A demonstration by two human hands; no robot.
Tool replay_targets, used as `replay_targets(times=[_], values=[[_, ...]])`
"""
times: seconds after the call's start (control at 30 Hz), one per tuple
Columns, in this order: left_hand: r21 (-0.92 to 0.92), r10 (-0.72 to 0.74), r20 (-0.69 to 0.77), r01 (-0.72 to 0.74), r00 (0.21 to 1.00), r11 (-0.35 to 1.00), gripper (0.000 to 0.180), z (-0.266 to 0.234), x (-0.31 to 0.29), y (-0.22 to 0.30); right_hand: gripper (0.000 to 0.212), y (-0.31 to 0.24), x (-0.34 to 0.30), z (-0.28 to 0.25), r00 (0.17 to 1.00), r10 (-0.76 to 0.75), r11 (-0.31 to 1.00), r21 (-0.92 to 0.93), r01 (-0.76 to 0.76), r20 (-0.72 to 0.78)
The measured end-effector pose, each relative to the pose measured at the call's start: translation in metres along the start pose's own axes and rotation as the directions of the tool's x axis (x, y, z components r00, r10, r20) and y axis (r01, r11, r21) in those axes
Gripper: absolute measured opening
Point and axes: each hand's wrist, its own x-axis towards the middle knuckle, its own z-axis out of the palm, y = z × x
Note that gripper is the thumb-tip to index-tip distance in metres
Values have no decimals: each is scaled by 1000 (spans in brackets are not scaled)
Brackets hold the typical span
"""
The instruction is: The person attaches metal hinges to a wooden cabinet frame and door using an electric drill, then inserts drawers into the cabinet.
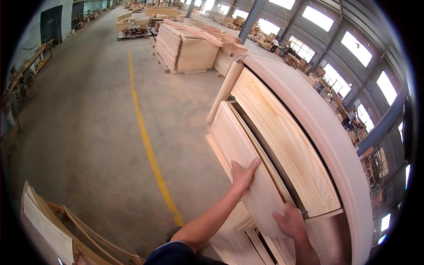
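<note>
While gripping raised pine door panel (pixel 245 163), left hand (pixel 242 176) flat-fingered at 9 o'clock edge, right hand (pixel 289 221) curled round 5 o'clock corner, cabinet frame (pixel 327 132) behind

Pale pine panel (pixel 247 145) (streaky tan grain), yellow floor line (pixel 148 145), grey concrete floor (pixel 88 132).
</note>
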Motion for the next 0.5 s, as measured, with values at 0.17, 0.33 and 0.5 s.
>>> replay_targets(times=[0.17, 0.33, 0.5], values=[[103, -82, -8, 82, 997, 991, 130, 4, 25, -6, 40, -2, 17, 1, 998, -6, 1000, 21, 7, -68], [145, -161, 17, 156, 987, 977, 157, 12, 30, -6, 37, -2, 22, -5, 993, 69, 998, 12, -68, -101], [181, -189, -16, 189, 982, 965, 157, 11, 31, -1, 37, -2, 19, 5, 965, -20, 987, 150, 61, -262]])
